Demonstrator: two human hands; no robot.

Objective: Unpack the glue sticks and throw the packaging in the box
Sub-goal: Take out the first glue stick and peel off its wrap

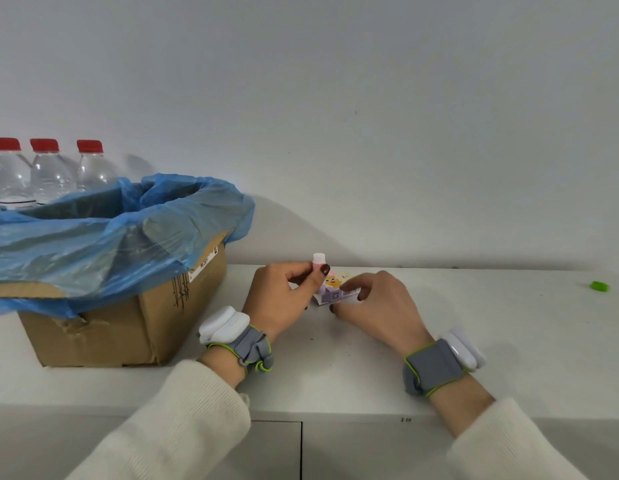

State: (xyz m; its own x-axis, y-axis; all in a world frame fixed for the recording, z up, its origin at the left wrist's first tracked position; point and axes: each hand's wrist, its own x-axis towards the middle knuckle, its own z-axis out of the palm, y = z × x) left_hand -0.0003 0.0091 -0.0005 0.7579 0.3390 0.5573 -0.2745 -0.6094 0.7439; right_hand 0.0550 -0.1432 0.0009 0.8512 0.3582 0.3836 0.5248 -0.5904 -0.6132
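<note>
A small glue stick (318, 259) with a white cap and pink body stands upright, pinched between the thumb and fingers of my left hand (283, 296). Just right of it, my right hand (377, 303) holds the purple cardboard packaging (335, 289) with a yellow cartoon figure and a barcode, low over the white tabletop. The two hands nearly touch at the pack. The lower part of the stick is hidden by my thumb. The cardboard box (134, 327), lined with a blue plastic bag (103, 237), sits on the left of the table, open at the top.
Three clear water bottles (51, 171) with red caps stand against the wall behind the box. A small green object (600, 286) lies at the far right of the white table (508, 341). The table's front edge runs just below my wrists.
</note>
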